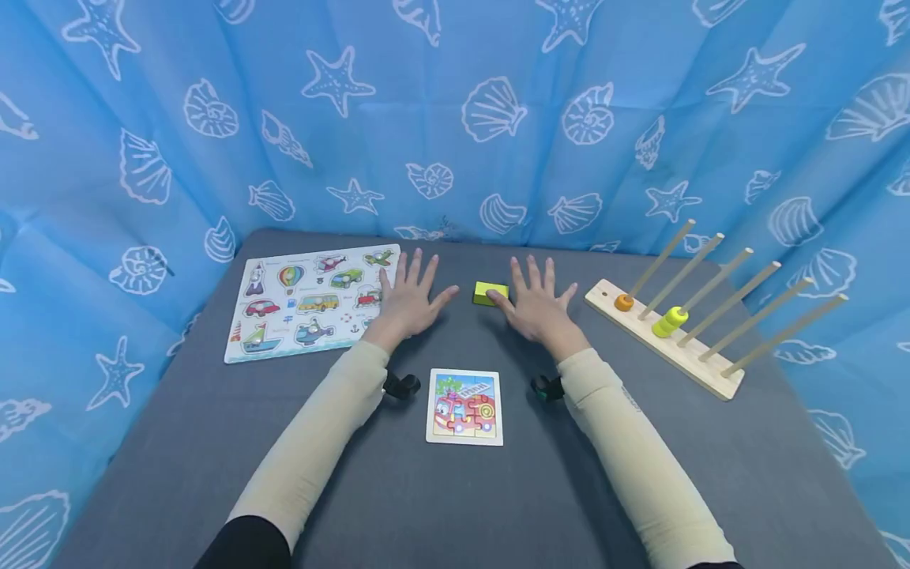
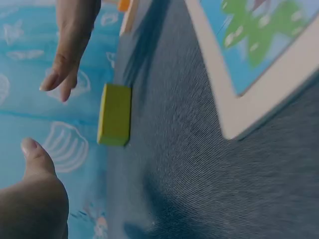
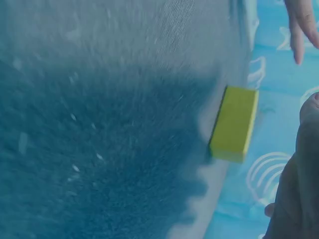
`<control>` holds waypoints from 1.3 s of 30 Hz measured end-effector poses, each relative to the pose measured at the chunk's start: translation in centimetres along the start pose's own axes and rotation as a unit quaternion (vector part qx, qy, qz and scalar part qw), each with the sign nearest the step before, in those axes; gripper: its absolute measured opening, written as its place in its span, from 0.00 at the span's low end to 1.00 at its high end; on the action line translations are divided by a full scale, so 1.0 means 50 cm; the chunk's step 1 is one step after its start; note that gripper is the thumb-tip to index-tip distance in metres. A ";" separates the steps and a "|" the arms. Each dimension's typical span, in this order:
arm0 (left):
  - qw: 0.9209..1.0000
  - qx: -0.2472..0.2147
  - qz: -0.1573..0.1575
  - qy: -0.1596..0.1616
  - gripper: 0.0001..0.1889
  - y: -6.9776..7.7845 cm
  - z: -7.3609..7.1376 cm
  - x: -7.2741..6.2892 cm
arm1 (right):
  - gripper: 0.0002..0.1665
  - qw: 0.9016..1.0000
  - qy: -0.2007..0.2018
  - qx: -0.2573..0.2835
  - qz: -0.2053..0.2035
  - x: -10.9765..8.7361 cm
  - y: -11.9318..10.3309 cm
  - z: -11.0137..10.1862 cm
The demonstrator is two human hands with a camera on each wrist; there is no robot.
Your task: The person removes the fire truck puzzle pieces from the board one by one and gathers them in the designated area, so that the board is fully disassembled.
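Observation:
Both hands reach forward over the table with fingers spread and straight, holding nothing. My left hand (image 1: 408,304) is beside the right edge of a white vehicle puzzle board (image 1: 334,336), overlapping it in the head view. Nearest to my right hand (image 1: 538,307) is a yellow-green rectangular block (image 1: 489,293); the thumb overlaps its corner in the head view. The left wrist view shows the block (image 2: 115,114) lying on the table, apart from the left thumb (image 2: 37,194). Shadows in the right wrist view suggest the right hand (image 3: 301,184) is raised off the table.
Between the forearms lies a small framed fire-engine jigsaw (image 1: 464,407). At right stands a wooden base (image 1: 690,356) with several slanting pegs, bearing an orange bead (image 1: 624,302) and yellow-green beads (image 1: 668,322). A blue shell-patterned curtain (image 1: 441,118) borders the grey table (image 1: 398,506).

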State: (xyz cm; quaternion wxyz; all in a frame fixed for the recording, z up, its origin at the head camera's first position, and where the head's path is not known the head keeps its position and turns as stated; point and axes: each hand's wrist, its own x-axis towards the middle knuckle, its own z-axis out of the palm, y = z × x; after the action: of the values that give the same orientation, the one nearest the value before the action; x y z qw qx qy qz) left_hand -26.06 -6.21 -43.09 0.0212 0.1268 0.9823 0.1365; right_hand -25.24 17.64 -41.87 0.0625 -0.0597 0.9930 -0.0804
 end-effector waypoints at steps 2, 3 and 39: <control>1.000 -0.003 0.011 0.009 0.42 0.003 0.002 -0.021 | 0.56 1.000 0.007 0.015 -0.007 -0.026 -0.002 -0.001; 1.000 -0.011 0.019 0.013 0.42 0.005 0.004 -0.036 | 0.56 1.000 0.009 0.023 -0.012 -0.044 -0.004 -0.001; 0.973 -0.039 0.226 0.026 0.34 0.004 0.136 -0.256 | 0.22 0.970 0.028 0.179 -0.160 -0.225 -0.068 0.099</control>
State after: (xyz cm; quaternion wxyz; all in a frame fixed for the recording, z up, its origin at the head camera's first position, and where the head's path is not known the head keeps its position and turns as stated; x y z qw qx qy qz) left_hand -13.11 -7.49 -49.46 -0.0311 0.3411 0.9222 0.1796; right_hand -13.13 15.00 -44.89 0.0303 -0.2037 0.9412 -0.2677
